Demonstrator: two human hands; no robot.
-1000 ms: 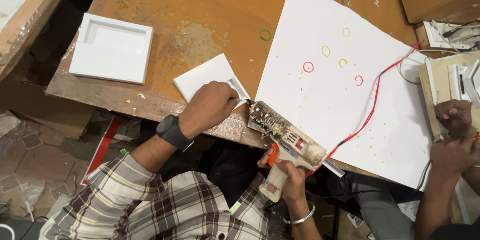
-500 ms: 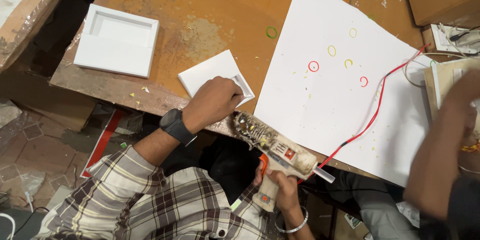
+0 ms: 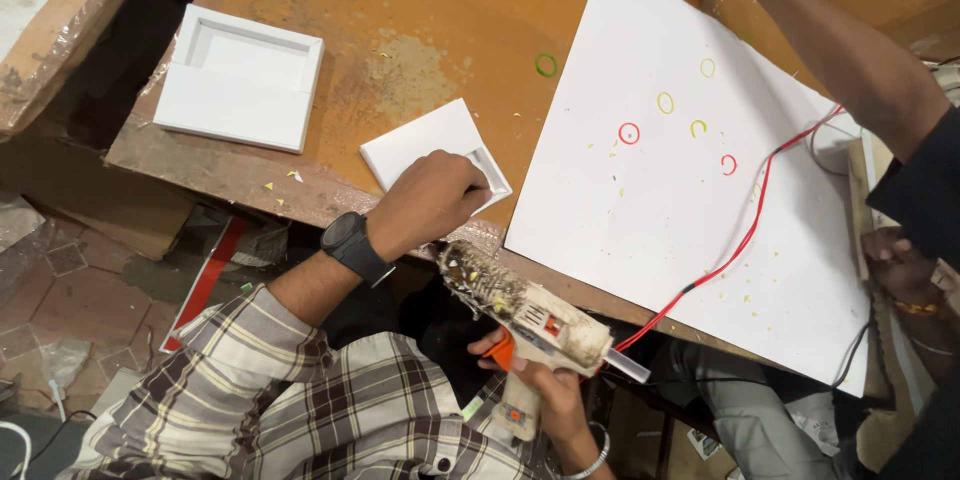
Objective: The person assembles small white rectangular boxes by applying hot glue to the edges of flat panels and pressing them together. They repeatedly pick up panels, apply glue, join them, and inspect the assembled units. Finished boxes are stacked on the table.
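Observation:
My left hand [image 3: 428,202], with a black watch on the wrist, rests closed on the near corner of a small white square frame piece [image 3: 425,143] at the table's front edge. My right hand [image 3: 545,390] grips the handle of a glue-crusted hot glue gun [image 3: 525,318] below the table edge. The gun's nozzle points up-left toward my left hand, and a finger lies by the orange trigger. A clear glue stick juts out of the gun's back end.
A larger white frame [image 3: 240,77] lies at the table's left. A big white sheet [image 3: 680,190] carries small coloured rings, and a red wire [image 3: 745,240] crosses it. Another person's arm [image 3: 840,50] reaches over the sheet from the right; their other hand [image 3: 900,265] is at the right edge.
The glue gun's nozzle has moved left, closer to my left hand. The other person's arm has swung up across the white sheet toward the far side.

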